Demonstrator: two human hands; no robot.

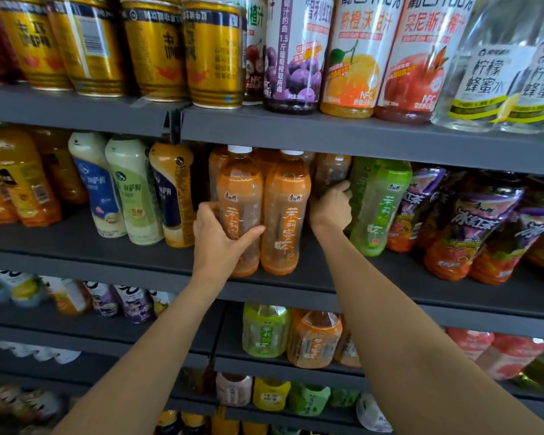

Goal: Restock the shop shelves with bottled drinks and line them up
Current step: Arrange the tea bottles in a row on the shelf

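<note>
Two orange-labelled tea bottles stand side by side at the front of the middle shelf (107, 265). My left hand (215, 243) grips the left orange bottle (241, 196), thumb across its front. The right orange bottle (285, 215) stands touching it. My right hand (332, 205) reaches into the gap behind that bottle, fingers curled round a brownish bottle (332, 171) further back, right beside a green-labelled tea bottle (377, 205). More orange bottles stand behind in the row.
Milky drink bottles (126, 189) stand left of the orange row, purple-topped iced tea bottles (471, 224) to the right. Gold cans (214, 54) and juice bottles (296, 54) fill the shelf above. Lower shelves hold green and orange tea bottles (296, 334).
</note>
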